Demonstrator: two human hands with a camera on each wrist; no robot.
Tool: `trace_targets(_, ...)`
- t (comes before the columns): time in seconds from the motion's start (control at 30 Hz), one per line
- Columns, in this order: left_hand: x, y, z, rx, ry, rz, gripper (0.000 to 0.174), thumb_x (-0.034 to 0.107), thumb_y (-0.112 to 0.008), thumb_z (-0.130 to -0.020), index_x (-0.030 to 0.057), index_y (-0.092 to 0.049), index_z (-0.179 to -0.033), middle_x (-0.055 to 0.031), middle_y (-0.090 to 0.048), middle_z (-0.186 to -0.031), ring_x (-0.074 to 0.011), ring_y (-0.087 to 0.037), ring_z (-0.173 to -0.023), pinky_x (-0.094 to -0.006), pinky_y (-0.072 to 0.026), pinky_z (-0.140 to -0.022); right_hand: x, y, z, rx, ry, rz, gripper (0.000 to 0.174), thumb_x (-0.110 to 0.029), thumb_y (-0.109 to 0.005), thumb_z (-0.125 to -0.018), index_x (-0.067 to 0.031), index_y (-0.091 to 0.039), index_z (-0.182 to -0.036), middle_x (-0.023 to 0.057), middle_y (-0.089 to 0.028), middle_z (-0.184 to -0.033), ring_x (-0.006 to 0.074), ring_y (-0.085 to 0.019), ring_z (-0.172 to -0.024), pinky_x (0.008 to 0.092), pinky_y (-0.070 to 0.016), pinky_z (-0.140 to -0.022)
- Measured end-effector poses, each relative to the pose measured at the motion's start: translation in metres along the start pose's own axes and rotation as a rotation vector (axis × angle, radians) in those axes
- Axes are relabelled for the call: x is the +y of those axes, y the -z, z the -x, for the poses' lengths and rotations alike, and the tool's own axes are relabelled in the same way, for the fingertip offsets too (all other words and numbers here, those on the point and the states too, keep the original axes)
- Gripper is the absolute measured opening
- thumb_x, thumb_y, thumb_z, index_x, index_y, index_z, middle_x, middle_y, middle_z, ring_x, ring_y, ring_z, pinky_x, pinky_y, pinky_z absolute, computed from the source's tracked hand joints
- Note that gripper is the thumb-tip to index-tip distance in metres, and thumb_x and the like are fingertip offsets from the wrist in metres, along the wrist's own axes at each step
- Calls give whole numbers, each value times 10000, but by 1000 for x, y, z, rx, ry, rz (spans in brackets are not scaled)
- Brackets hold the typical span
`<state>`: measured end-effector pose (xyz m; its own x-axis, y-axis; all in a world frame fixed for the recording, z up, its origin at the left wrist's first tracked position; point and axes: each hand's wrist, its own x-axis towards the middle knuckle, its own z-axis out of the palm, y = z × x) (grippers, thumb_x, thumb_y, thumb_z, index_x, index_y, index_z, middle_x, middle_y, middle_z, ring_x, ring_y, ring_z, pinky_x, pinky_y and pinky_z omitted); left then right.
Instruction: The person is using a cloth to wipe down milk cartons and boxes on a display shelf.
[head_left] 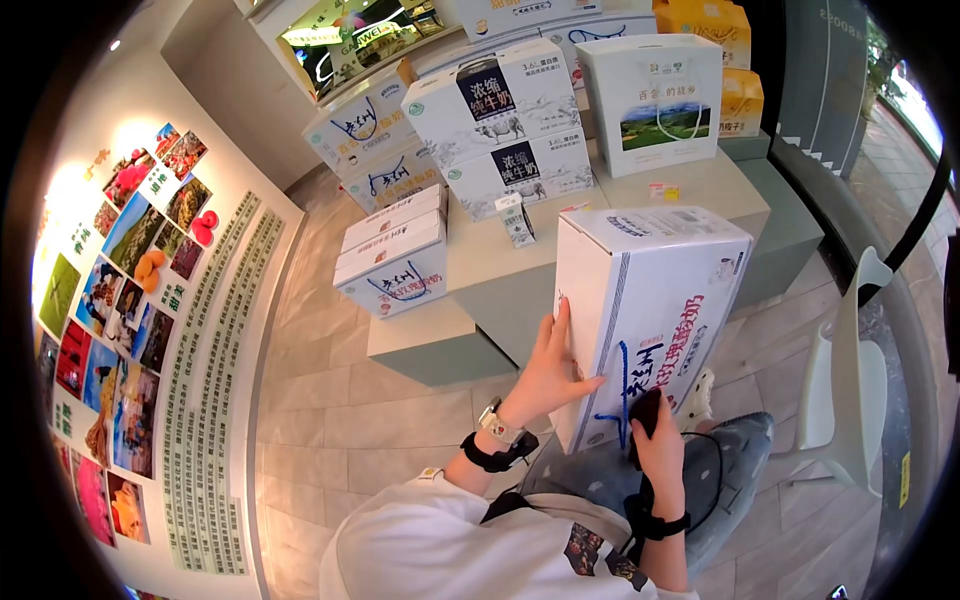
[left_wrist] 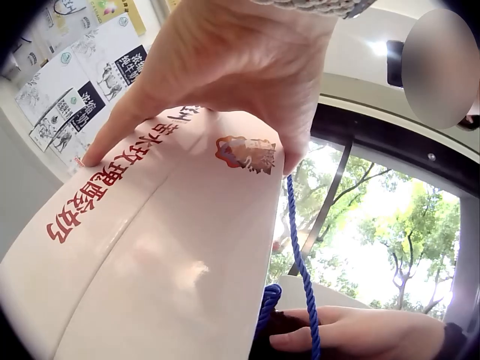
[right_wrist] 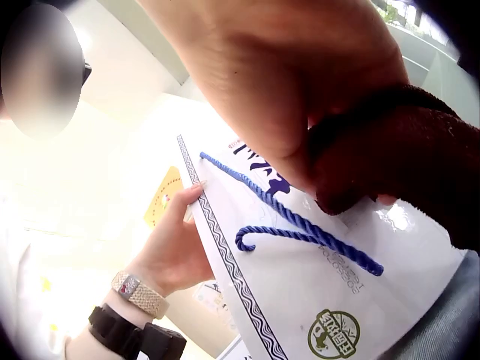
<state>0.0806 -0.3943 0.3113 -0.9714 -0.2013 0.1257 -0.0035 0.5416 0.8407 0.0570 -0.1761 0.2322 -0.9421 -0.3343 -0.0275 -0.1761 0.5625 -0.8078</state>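
A tall white milk carton with red and blue lettering and a blue rope handle stands tilted over the person's lap. My left hand rests on its left side, fingers fairly straight and thumb reaching onto the front face. In the left wrist view the left hand spans the narrow side with red characters. Low on the front face, my right hand grips a dark brown cloth that looks fuzzy, close beside the rope. The right palm hides part of the cloth.
White milk cartons are stacked on a grey display stand, with a small milk box in front. A white gift bag stands at the back. A white chair is at the right, a picture wall at the left.
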Motion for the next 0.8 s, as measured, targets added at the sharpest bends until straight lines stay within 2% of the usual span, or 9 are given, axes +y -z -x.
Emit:
trace_targets(0.1,-3,0,-1,-9,-25,-10,1194,325,-781,-671,62,73,-1464,-191,-190,-1454,-289,-319,-1282,-343,-424,-905,-8,10,-1,96,9,-7,599,-158,-657,-772,-89,-406,-1311,195,-581,-1140,368,-568,-1033,411,-471,-838)
trace_targets(0.2,-1,0,-1,-28,-30,-1,1195,339,-781,-669,64,66,-1466,-189,-196,-1454,-283,-331,-1271,-345,-419,-903,-13,18,-1,110,-82,-90,585,-121,-669,-753,-96,-424,-1283,185,-591,-1131,365,-577,-1023,405,-471,-838)
trace_targets(0.27,0,1,-3,-36,-42,-5,1189,345,-778,-671,61,60,-1466,-191,-203,-1450,-280,-339,-1262,-346,-417,-902,-14,20,-2,119,-104,-118,569,-83,-667,-743,-112,-436,-1262,182,-626,-1053,360,-602,-973,398,-479,-820)
trace_targets(0.37,2,1,-5,-17,-106,-36,1168,235,-802,-642,49,3,-1467,-214,-268,-1364,-294,-418,-1184,-346,-474,-869,-8,19,-1,117,-90,-115,550,-70,-658,-746,-120,-449,-1252,187,-640,-996,363,-613,-935,397,-485,-798)
trace_targets(0.47,-4,10,-13,-106,-77,53,1223,210,-837,-615,133,21,-1484,-109,-169,-1493,-272,-278,-1316,-394,-366,-985,-6,20,0,112,-67,-90,509,-56,-648,-749,-116,-480,-1226,192,-640,-974,367,-613,-920,400,-488,-780)
trace_targets(0.57,6,40,-19,-188,64,273,1262,151,-864,-574,172,8,-1486,-59,-114,-1524,-250,-234,-1347,-420,-298,-1049,-3,22,4,93,-37,-94,460,-50,-637,-754,-107,-513,-1193,193,-637,-976,367,-612,-916,402,-488,-773)
trace_targets(0.67,20,77,-11,-172,-68,203,1268,152,-871,-565,132,4,-1482,-82,-107,-1518,-232,-223,-1352,-417,-262,-1076,3,25,4,88,-13,-88,433,-54,-631,-759,-99,-530,-1178,190,-639,-974,362,-614,-914,397,-489,-774)
trace_targets(0.73,33,105,6,-89,-51,142,1228,178,-865,-561,115,-58,-1485,-67,-163,-1512,-218,-189,-1374,-404,-293,-1036,4,27,4,97,-5,-109,424,-61,-628,-766,-95,-532,-1177,187,-640,-974,357,-615,-918,390,-489,-778)
trace_targets(0.8,34,143,27,-30,-20,126,1211,166,-869,-553,85,-90,-1477,-83,-182,-1498,-217,-215,-1358,-394,-294,-1046,8,26,3,65,-25,-177,420,-74,-630,-775,-92,-529,-1182,187,-641,-978,354,-616,-926,384,-490,-782)
